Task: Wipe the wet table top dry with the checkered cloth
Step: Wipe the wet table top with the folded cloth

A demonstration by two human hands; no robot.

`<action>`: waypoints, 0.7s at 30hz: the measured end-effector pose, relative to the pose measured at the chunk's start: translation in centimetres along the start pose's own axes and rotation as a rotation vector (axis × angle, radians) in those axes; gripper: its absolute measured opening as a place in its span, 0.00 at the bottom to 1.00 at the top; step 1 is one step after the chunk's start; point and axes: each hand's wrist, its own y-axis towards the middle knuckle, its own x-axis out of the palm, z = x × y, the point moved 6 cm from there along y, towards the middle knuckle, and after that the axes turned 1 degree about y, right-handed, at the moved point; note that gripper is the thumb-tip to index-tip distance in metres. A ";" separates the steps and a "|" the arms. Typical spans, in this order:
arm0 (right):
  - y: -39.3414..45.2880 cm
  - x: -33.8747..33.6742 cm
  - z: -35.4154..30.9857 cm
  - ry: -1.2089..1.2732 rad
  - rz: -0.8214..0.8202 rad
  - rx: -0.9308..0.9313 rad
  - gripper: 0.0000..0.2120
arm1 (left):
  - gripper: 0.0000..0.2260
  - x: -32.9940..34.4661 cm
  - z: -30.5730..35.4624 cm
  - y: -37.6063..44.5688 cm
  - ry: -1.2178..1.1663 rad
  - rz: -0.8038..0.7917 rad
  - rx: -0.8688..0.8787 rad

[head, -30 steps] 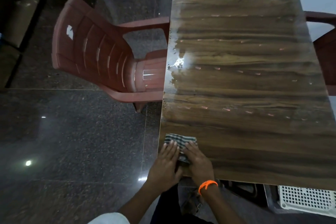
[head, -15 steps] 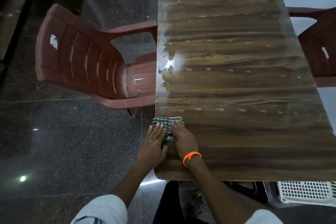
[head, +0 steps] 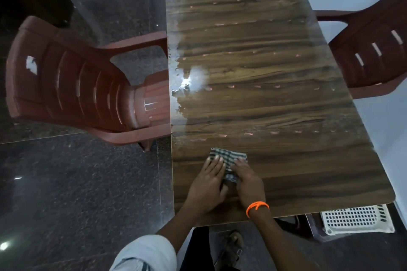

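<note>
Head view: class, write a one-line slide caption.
Both hands, left and right, press a checkered cloth flat on the wet wood-grain table top.

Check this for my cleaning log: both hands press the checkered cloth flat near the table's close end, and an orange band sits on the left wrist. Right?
Nearly. The head view shows the orange band on the right wrist, not the left. The rest holds: the left hand and right hand both press the checkered cloth flat near the close end of the table.

Your left hand (head: 207, 185) & right hand (head: 248, 180) cover the checkered cloth's (head: 229, 156) near half. Right chair (head: 374, 55) & white basket (head: 356, 220), under the table top (head: 275, 103), show only partly.
</note>
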 end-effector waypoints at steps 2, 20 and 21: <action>2.0 -0.4 0.4 0.007 0.031 0.001 0.23 | 0.30 -0.4 -0.5 2.1 0.017 -0.001 -0.005; -0.6 7.0 -9.7 0.006 -0.112 -0.232 0.15 | 0.30 -1.2 -8.4 -8.0 -0.063 0.110 -0.140; -1.1 6.3 -8.6 0.015 -0.107 -0.205 0.15 | 0.30 -0.9 -7.4 -7.4 -0.070 0.111 -0.105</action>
